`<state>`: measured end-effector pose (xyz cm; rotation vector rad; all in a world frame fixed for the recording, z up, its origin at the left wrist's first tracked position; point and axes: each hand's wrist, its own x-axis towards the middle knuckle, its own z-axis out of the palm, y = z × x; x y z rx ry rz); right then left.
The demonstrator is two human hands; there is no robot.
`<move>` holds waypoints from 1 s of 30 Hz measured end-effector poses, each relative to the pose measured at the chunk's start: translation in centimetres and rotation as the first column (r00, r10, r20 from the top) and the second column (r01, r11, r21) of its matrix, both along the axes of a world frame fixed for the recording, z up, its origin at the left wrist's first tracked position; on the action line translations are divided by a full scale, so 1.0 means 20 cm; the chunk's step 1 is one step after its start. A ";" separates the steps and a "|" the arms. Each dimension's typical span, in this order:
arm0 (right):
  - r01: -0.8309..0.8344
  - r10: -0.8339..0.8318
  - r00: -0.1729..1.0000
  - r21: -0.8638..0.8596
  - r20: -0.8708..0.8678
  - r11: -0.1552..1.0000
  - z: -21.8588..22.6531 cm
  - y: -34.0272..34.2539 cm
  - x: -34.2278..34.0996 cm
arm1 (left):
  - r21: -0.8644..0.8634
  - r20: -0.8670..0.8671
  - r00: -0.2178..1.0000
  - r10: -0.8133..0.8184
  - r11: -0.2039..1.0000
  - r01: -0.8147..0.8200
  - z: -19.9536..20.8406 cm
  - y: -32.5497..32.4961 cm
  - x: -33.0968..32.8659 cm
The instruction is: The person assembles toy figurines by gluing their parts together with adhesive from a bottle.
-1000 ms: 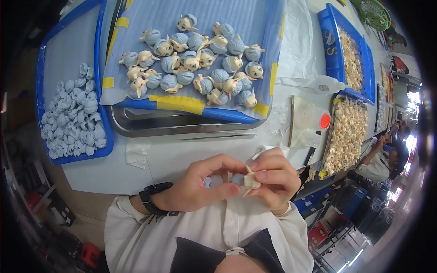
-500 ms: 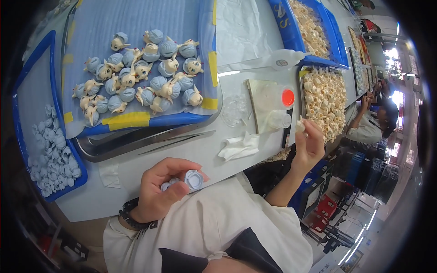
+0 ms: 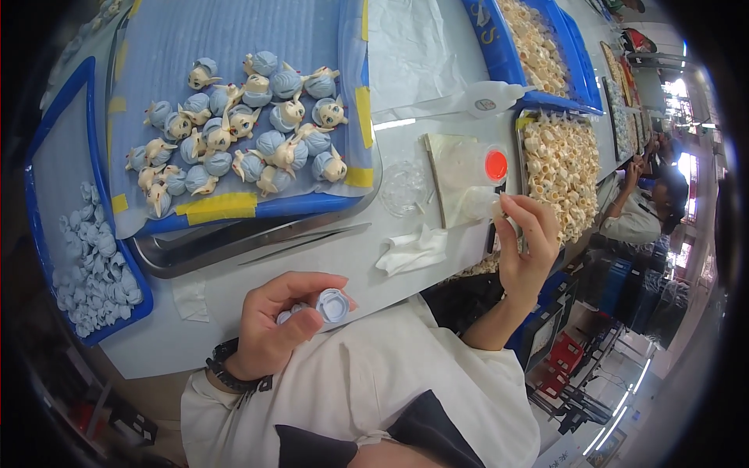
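Observation:
My left hand (image 3: 273,320) is curled round light-blue doll hair pieces. One hair piece (image 3: 333,306), hollow side up, sits at the fingertips, and others show in the palm. My right hand (image 3: 529,242) is raised at the right with thumb and forefinger pinched beside a small clear cup (image 3: 477,203). A pale bit shows at those fingertips, the cream doll face part seen more plainly a moment ago; it is mostly hidden now. The cup stands on a pale square pad (image 3: 446,168), near a clear container with a red-orange centre (image 3: 495,165).
A lined blue tray (image 3: 234,209) bears several assembled doll heads. Loose hair pieces (image 3: 97,265) lie in the left tray. Cream parts fill a tray (image 3: 562,171) and a blue bin (image 3: 573,47). A white squeeze bottle (image 3: 491,99), tweezers (image 3: 312,240) and crumpled tissue (image 3: 412,251) lie between.
My right hand has moved slightly left and up, bringing its pinched fingertips beside the clear cup. My left hand stays almost where it was, with the hair pieces in it.

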<state>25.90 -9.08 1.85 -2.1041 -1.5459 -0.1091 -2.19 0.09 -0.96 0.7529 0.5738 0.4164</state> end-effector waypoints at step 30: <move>-0.081 0.302 -0.602 0.433 -0.739 0.898 -0.12 0.11 -0.46 | -0.013 0.025 0.999 0.039 0.999 -0.039 0.01 0.00 0.00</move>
